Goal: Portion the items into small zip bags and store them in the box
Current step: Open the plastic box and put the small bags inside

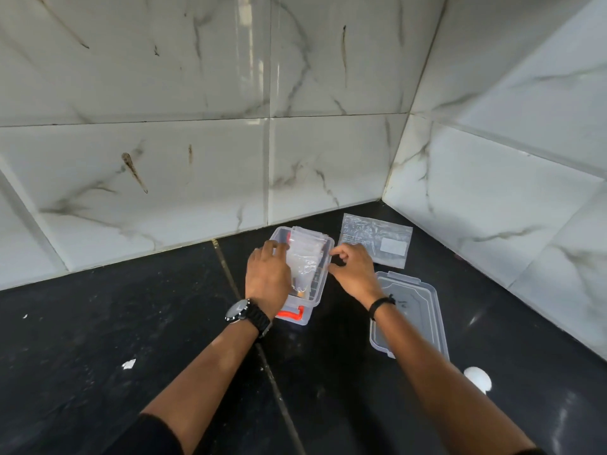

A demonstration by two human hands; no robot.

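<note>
A clear plastic box (320,290) with an orange latch stands open on the black counter. Several small zip bags (305,254) stand packed inside it. My left hand (267,277) lies over the box's left side, fingers resting against the bags. My right hand (353,267) hovers at the box's right rim with its fingers curled, fingertips at the rim; what they pinch, if anything, is too small to tell.
The box's clear lid (417,310) lies flat to the right of my right wrist. A larger flat zip bag (377,238) lies behind it near the corner. Marble-tiled walls close the back and right. A white scrap (129,364) lies on the counter at left.
</note>
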